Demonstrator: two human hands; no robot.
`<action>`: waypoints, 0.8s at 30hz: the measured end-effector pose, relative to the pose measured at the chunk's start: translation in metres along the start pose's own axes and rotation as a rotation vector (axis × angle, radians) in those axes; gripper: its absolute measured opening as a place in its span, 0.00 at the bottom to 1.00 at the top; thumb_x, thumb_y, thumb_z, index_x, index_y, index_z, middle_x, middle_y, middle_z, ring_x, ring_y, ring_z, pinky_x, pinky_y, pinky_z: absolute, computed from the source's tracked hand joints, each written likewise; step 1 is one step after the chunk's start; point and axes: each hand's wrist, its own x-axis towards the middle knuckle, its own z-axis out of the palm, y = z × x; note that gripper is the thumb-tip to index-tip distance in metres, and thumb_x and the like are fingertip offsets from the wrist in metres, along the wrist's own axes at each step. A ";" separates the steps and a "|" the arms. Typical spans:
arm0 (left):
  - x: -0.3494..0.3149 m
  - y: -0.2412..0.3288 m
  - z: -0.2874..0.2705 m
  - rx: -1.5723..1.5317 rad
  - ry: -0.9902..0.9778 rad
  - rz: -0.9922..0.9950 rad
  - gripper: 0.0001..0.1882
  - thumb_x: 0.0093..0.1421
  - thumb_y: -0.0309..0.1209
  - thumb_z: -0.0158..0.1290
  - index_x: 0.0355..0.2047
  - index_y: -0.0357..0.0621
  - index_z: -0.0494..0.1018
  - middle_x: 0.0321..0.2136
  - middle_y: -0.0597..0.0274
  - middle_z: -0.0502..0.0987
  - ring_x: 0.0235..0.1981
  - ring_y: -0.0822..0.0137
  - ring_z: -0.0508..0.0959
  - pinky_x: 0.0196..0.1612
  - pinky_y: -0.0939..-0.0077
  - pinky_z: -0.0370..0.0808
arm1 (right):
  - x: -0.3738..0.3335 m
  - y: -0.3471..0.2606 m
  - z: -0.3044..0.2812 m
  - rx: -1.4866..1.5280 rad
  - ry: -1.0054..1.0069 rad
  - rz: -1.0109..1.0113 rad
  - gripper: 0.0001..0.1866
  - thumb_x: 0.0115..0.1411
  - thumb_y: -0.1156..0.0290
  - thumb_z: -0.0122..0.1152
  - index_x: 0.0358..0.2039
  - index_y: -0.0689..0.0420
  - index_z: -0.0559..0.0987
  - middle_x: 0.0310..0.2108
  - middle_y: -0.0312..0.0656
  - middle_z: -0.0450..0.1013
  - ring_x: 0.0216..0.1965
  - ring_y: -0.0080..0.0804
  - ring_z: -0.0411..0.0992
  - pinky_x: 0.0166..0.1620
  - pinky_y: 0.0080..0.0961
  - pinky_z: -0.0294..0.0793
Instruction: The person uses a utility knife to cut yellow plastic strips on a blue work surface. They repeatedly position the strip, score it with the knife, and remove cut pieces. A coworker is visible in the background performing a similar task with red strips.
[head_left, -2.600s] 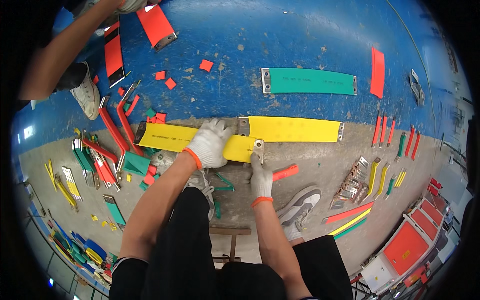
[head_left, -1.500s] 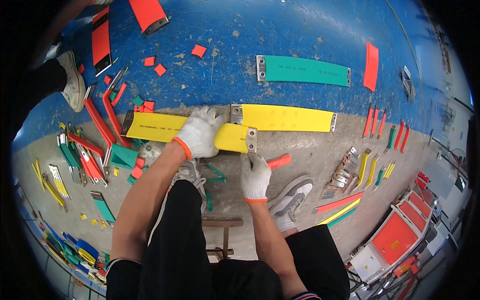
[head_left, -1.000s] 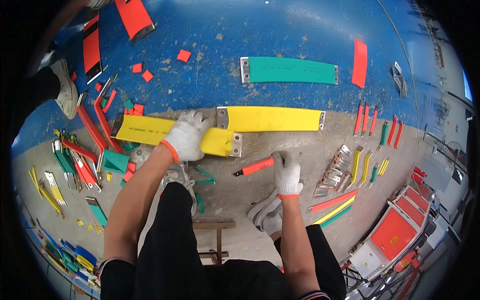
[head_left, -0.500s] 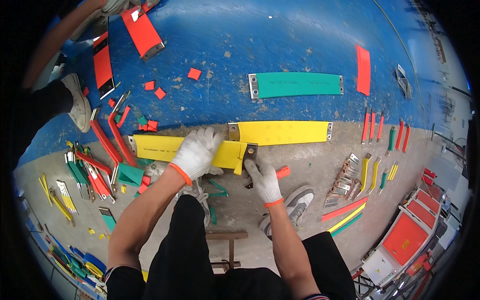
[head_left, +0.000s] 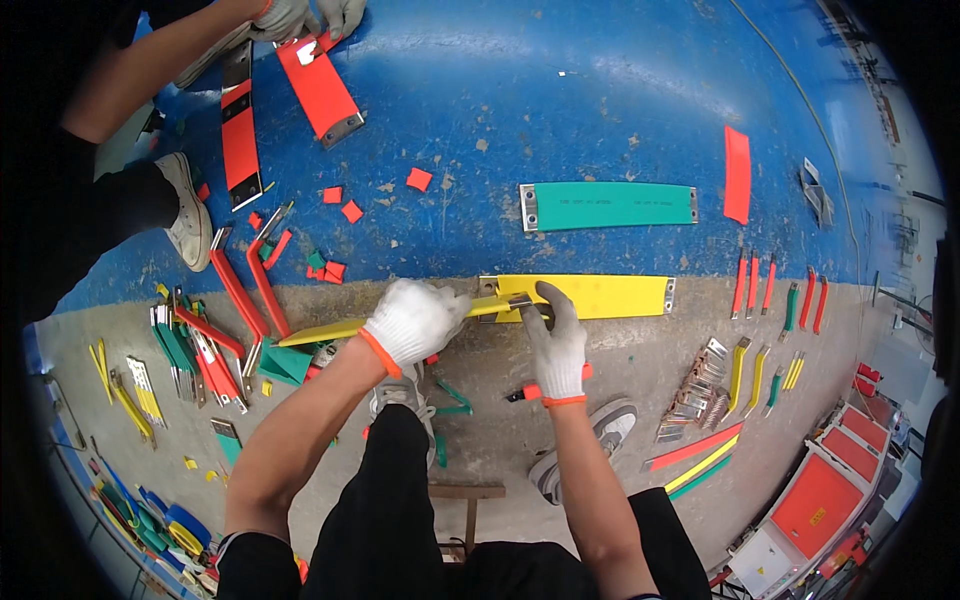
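While the left hand (head_left: 415,320) grips the yellow bar (head_left: 330,331) around its middle, the right hand (head_left: 556,345) closes its thumb and forefinger about the metal end (head_left: 519,300); how firmly these press is not clear. The bar is turned to show its narrow side, above the grey floor (head_left: 640,365), close to the border with the blue floor (head_left: 460,110). In my judgement, the left hand should carry most of the weight, so that the right fingers can be free for fine handling of the end. The turn is better made slowly, with both hands together, because a long piece may twist the wrist. The metal corners may be sharp, so the gloves deserve to be kept on. I would also hold the sleeve off the second yellow bar (head_left: 590,297), which lies along that border, and mind the red-handled tool (head_left: 529,391) just below the right hand.

Farther inside the blue floor, which is scratched and spotted, lie a green bar (head_left: 612,205) and small red scraps (head_left: 420,179). At its upper left corner, a co-worker's gloved hands (head_left: 342,14) are at a red bar (head_left: 322,92). Toward the lower right corner stands a red and white cabinet (head_left: 808,485).
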 end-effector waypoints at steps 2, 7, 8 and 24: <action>-0.002 0.006 0.013 0.067 0.066 -0.047 0.06 0.58 0.35 0.58 0.30 0.49 0.74 0.24 0.61 0.78 0.26 0.59 0.83 0.27 0.58 0.77 | -0.005 -0.004 0.005 -0.108 0.016 0.102 0.20 0.69 0.72 0.57 0.58 0.69 0.75 0.43 0.44 0.79 0.37 0.25 0.79 0.43 0.25 0.79; -0.008 0.021 0.043 0.103 0.185 -0.016 0.04 0.53 0.33 0.57 0.28 0.49 0.75 0.23 0.64 0.77 0.25 0.61 0.81 0.26 0.62 0.76 | -0.031 0.015 0.030 0.304 0.048 0.204 0.18 0.72 0.70 0.50 0.54 0.70 0.77 0.37 0.42 0.79 0.32 0.24 0.77 0.38 0.24 0.79; -0.010 0.022 0.049 0.095 0.223 -0.005 0.04 0.52 0.33 0.57 0.27 0.49 0.75 0.23 0.65 0.77 0.25 0.61 0.80 0.26 0.63 0.76 | -0.036 0.017 0.027 0.414 -0.026 0.302 0.17 0.72 0.69 0.50 0.52 0.69 0.77 0.36 0.41 0.79 0.32 0.23 0.77 0.37 0.24 0.78; -0.014 0.032 0.059 -0.148 0.193 -0.306 0.21 0.47 0.36 0.67 0.43 0.46 0.78 0.36 0.54 0.77 0.41 0.52 0.79 0.42 0.58 0.80 | -0.031 0.010 0.016 0.281 -0.157 0.512 0.17 0.71 0.62 0.57 0.35 0.64 0.82 0.27 0.34 0.74 0.26 0.19 0.68 0.31 0.22 0.69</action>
